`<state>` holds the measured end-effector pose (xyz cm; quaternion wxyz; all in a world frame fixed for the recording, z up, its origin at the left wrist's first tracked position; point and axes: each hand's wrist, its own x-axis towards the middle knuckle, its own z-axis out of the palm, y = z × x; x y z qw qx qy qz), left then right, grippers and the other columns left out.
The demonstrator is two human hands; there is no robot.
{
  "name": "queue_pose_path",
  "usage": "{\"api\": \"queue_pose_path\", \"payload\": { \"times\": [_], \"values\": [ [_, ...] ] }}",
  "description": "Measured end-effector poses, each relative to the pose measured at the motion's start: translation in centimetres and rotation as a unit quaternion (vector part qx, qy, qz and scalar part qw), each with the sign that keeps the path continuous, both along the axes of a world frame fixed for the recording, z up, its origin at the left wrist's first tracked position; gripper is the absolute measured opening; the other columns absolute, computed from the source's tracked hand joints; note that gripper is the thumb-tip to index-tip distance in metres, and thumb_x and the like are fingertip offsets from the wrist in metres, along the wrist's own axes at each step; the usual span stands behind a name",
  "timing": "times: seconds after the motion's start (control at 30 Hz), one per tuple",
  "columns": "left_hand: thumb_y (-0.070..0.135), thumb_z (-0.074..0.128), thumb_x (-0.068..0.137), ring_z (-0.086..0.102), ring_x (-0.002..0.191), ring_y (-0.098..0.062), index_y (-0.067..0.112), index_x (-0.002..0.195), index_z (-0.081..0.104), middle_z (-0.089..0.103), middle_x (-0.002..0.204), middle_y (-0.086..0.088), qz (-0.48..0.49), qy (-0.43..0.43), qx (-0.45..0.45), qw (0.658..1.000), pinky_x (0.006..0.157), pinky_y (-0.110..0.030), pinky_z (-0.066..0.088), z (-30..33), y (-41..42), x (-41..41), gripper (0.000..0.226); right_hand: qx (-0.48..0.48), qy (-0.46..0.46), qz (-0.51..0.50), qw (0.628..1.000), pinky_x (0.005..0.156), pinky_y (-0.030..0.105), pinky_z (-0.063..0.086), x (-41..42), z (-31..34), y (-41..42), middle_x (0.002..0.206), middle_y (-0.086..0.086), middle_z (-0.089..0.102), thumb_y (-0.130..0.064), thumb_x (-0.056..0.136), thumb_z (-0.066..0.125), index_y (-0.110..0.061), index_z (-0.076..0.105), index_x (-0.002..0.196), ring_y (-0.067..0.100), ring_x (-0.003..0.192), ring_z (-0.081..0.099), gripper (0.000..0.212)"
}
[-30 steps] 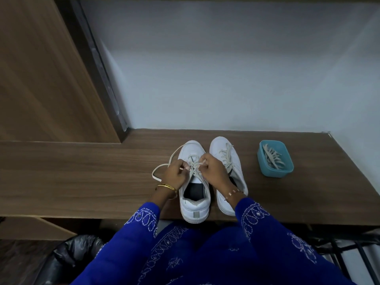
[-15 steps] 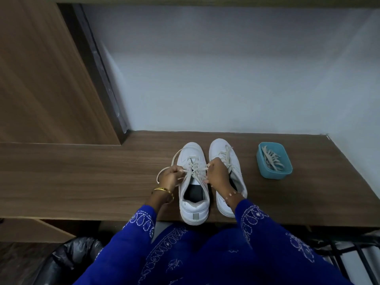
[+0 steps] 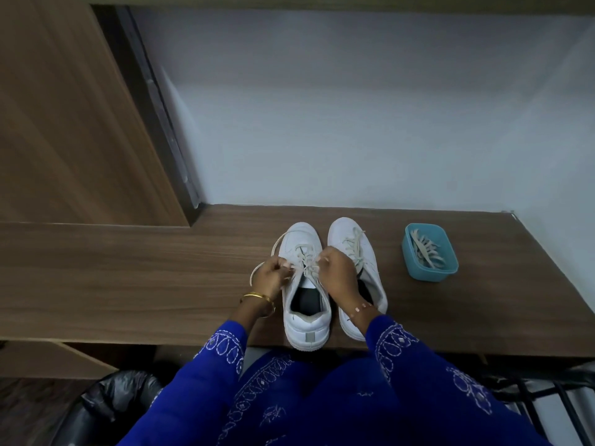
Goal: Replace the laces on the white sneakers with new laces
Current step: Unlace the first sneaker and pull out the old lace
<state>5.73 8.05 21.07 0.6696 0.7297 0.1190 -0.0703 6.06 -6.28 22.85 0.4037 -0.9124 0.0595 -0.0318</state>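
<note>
Both hands stay at the left sneaker on the counter. The left hand has drawn slightly outward, its grip pinching the lace; the right hand also pinches lace.

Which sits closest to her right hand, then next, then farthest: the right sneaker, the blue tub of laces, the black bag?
From the right hand:
1. Right sneaker, directly beneath it.
2. Blue tub, off to the right.
3. Black bag, below the desk, left.
</note>
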Motion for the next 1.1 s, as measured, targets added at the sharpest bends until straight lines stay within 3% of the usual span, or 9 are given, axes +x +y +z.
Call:
{"api": "queue_pose_path", "payload": {
  "times": [0.13,0.3,0.5,0.57,0.67,0.73,0.8,0.93,1.1],
  "values": [
    [0.001,0.042,0.095,0.061,0.057,-0.005,0.014,0.068,0.044,0.061,0.060,0.001,0.040,0.071,-0.137,0.987,0.061,-0.019,0.047,0.6,0.0,0.0,0.030,0.210,0.050,-0.107,0.971,0.076,0.053,0.054,0.1,-0.4,-0.2,0.087,0.015,0.065,-0.008,0.090,0.038,-0.017,0.053,0.073,0.034,0.085,0.065,0.024],
    [-0.001,0.048,0.091,0.056,0.062,0.001,0.017,0.069,0.050,0.055,0.070,0.004,-0.028,-0.080,0.052,0.995,0.055,-0.006,0.043,1.8,-0.6,-0.1,0.029,-0.124,-0.091,0.071,0.986,0.083,0.038,0.049,-0.2,1.2,-0.7,0.115,0.009,0.054,-0.011,0.090,0.051,-0.011,0.059,0.118,0.025,0.106,0.052,0.029],
    [0.006,0.060,0.085,0.054,0.071,-0.007,0.014,0.076,0.059,0.060,0.079,0.002,-0.125,-0.172,0.227,0.951,0.063,-0.006,0.038,1.0,-0.1,0.0,0.012,-0.236,-0.060,0.176,0.954,0.073,0.037,0.044,0.3,0.9,-0.5,0.096,0.010,0.060,-0.010,0.091,0.046,-0.007,0.065,0.091,0.026,0.095,0.053,0.019],
    [0.004,0.054,0.089,0.052,0.070,-0.009,0.017,0.071,0.052,0.057,0.073,0.003,-0.107,-0.151,0.221,0.958,0.068,-0.016,0.041,0.5,0.0,0.1,0.022,-0.154,-0.051,0.145,0.976,0.070,0.037,0.046,0.2,0.6,-0.4,0.087,0.010,0.062,-0.006,0.090,0.045,-0.004,0.061,0.084,0.026,0.086,0.057,0.018],
    [0.001,0.041,0.095,0.055,0.075,-0.017,0.016,0.070,0.050,0.057,0.074,-0.001,-0.036,-0.049,0.039,0.997,0.076,-0.032,0.045,0.2,0.1,0.0,0.030,0.066,-0.024,-0.020,0.997,0.062,0.027,0.043,0.2,1.2,-0.6,0.082,0.011,0.061,-0.004,0.091,0.042,-0.006,0.054,0.082,0.022,0.077,0.057,0.015],
    [0.001,0.035,0.097,0.054,0.073,-0.016,0.013,0.071,0.049,0.060,0.069,0.000,0.006,-0.004,-0.057,0.998,0.066,-0.028,0.043,0.4,-0.1,-0.3,0.032,0.256,-0.006,-0.143,0.956,0.060,0.028,0.045,0.6,2.2,-0.9,0.083,0.019,0.061,-0.002,0.091,0.038,-0.009,0.049,0.077,0.026,0.074,0.059,0.019],
    [0.002,0.034,0.097,0.054,0.070,-0.013,0.013,0.070,0.048,0.060,0.066,0.000,0.025,0.028,-0.094,0.995,0.057,-0.023,0.039,0.9,-0.2,-0.2,0.032,0.306,-0.022,-0.173,0.936,0.065,0.038,0.051,1.0,2.7,-1.5,0.082,0.022,0.061,-0.001,0.091,0.037,-0.014,0.047,0.071,0.029,0.070,0.060,0.025],
    [0.000,0.041,0.094,0.053,0.061,-0.005,0.012,0.071,0.050,0.052,0.067,0.001,-0.002,-0.048,0.044,0.998,0.060,-0.018,0.042,1.3,-0.3,0.0,0.027,0.016,-0.084,-0.013,0.996,0.076,0.024,0.045,0.4,3.6,-2.0,0.103,0.017,0.064,0.001,0.088,0.048,-0.003,0.062,0.103,0.027,0.093,0.058,0.022],
    [0.020,0.044,0.087,0.054,0.069,-0.012,0.005,0.090,0.065,0.062,0.078,0.002,-0.058,-0.209,0.230,0.949,0.059,-0.009,0.036,2.0,-0.4,-0.9,0.025,-0.309,-0.227,0.174,0.907,0.074,0.041,0.054,0.9,1.9,-1.0,0.088,0.012,0.069,0.004,0.046,0.078,-0.011,0.073,0.082,0.033,0.082,0.066,0.040]
  ]
}}
